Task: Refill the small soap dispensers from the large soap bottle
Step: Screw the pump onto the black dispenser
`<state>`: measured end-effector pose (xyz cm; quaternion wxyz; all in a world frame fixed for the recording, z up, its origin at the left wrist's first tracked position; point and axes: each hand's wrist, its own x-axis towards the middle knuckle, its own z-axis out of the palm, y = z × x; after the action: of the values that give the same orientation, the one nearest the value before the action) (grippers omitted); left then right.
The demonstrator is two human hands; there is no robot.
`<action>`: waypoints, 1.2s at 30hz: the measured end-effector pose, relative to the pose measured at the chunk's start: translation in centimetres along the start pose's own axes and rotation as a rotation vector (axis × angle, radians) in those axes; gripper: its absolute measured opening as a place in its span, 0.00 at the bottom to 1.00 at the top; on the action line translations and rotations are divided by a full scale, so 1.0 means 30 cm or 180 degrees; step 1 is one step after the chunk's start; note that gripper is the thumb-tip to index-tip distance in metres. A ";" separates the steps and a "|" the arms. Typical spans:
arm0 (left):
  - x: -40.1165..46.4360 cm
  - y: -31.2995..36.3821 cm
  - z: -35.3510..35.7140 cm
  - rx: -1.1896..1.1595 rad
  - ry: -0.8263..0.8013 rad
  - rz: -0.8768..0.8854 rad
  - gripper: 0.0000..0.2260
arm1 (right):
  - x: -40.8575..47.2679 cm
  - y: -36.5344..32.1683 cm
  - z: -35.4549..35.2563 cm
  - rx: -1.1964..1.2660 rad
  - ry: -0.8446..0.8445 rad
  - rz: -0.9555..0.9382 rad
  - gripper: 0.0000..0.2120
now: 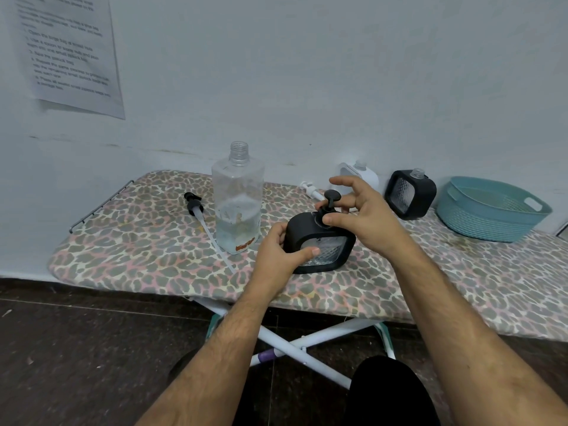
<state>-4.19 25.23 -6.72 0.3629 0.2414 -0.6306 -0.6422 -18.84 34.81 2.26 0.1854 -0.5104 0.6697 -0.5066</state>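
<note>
Left hand point(278, 253) grips side of black square soap dispenser point(319, 244) on leopard-print ironing board point(138, 256). Right hand point(362, 213) pinches its black pump head point(330, 201). Large clear uncapped soap bottle point(238, 201) upright just left, black pump with long tube point(199, 216) lying beside. White dispenser point(358, 176), second black dispenser point(410, 193), teal plastic basket point(491, 222) at rear right.

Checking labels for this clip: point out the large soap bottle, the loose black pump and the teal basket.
large soap bottle point(238, 207): head view, middle of its clear body.
loose black pump point(193, 204): head view, its black collar, lying on the board.
teal basket point(479, 221): head view, its front outer wall.
</note>
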 end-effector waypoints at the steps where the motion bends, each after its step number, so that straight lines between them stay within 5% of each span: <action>1: 0.001 -0.001 -0.001 0.0012 0.0014 -0.0002 0.21 | -0.001 -0.004 0.007 -0.0097 0.0106 0.0010 0.29; 7: 0.007 -0.010 -0.005 0.0073 0.0063 -0.0018 0.21 | -0.030 -0.009 0.068 -0.0510 0.0793 -0.0091 0.27; 15: -0.002 -0.002 -0.003 0.0059 -0.0009 0.0040 0.20 | -0.025 0.019 0.020 0.0070 -0.0182 0.0017 0.28; 36: 0.008 -0.023 -0.001 0.0184 0.0151 0.0097 0.22 | -0.043 0.036 0.133 -0.0721 0.1277 0.0079 0.19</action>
<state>-4.43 24.97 -7.36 0.3804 0.2574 -0.6436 -0.6122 -15.78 33.95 -0.69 -0.0037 -0.4087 0.7519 -0.5173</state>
